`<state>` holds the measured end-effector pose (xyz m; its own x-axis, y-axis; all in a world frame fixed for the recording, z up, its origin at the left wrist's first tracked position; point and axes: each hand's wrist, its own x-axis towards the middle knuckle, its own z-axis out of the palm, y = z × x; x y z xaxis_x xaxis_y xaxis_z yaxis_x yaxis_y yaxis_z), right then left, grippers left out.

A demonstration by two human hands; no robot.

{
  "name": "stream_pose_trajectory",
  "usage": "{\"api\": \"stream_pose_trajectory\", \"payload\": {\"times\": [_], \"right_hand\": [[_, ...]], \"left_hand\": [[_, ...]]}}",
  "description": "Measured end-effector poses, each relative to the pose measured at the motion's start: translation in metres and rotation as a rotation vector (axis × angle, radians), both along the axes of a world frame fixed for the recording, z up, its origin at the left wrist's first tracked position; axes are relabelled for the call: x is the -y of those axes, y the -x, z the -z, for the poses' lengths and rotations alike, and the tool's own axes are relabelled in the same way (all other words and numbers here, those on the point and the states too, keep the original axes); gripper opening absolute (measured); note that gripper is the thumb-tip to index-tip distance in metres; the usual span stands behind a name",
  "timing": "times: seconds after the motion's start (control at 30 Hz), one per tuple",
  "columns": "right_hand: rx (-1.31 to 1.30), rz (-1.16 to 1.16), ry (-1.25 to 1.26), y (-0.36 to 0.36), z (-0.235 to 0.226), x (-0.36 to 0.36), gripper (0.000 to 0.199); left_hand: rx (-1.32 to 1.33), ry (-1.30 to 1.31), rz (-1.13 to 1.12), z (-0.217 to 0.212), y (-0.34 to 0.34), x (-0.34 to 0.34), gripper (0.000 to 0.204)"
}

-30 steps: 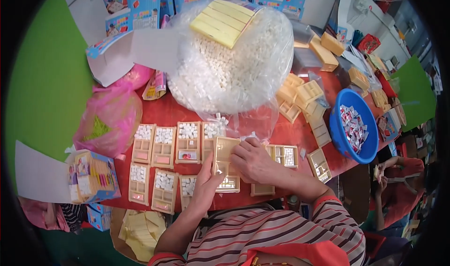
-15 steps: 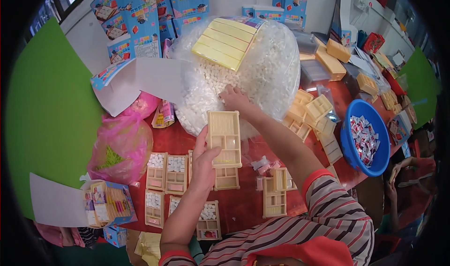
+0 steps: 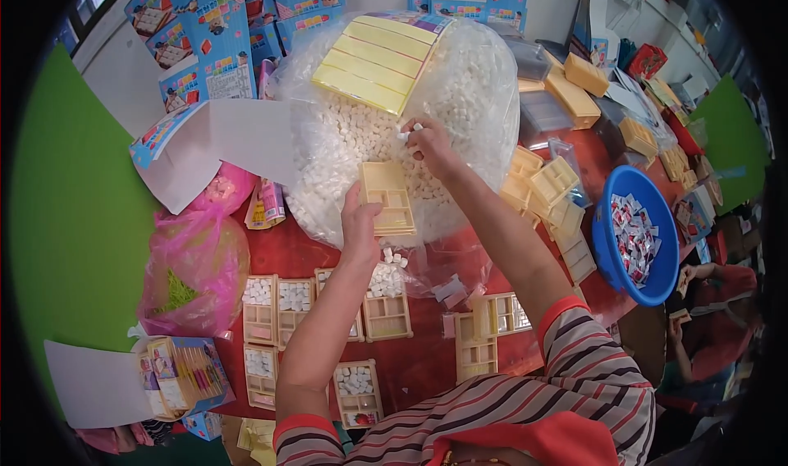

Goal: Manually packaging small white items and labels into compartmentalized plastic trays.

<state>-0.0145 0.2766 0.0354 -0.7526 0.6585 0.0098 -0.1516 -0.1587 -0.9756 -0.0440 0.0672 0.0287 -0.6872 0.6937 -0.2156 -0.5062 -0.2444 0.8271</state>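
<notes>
My left hand [image 3: 359, 224] grips a cream compartment tray [image 3: 383, 175] by its left edge, thumb over the front. The tray's large compartment and the smaller ones look bare. Up and to the right, my right hand [image 3: 431, 146] is closed on small white cubes [image 3: 417, 127] that look like marshmallows, just above a big heap of the same cubes [image 3: 361, 134] in a clear plastic bag [image 3: 484, 105]. Below my left hand, a similar tray [image 3: 386, 328] holds white cubes at its far end, with a few loose cubes [image 3: 394, 257] beyond it.
Several part-filled trays [image 3: 295, 318] stand left of my forearm, another [image 3: 358, 389] nearer me. Two trays [image 3: 476, 351] overlap at right. A blue basin [image 3: 603, 244] holds small packets. A pink bag [image 3: 226, 253], an open box [image 3: 205, 367] and a yellow printed pack [image 3: 377, 60] surround the heap.
My right hand has come up out of the heap with white cubes in its fingers. The held tray has moved farther from me, uncovering the filled end of the tray below it.
</notes>
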Motion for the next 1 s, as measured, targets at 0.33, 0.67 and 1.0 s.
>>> {"api": "stream_pose_trajectory", "payload": {"times": [0.33,0.67,1.0], "right_hand": [[0.148,-0.175,-0.844,-0.014,0.008,0.040,0.026],[-0.014,-0.224,-0.871,-0.052,0.001,0.035,0.029],[0.110,-0.065,-1.103,-0.117,-0.011,0.099,0.023]], "left_hand": [[0.106,-0.011,0.019,0.004,-0.008,-0.023,0.065],[0.194,-0.197,0.088,0.014,-0.022,-0.001,0.068],[0.203,-0.267,0.075,-0.005,-0.070,0.058,0.066]]}}
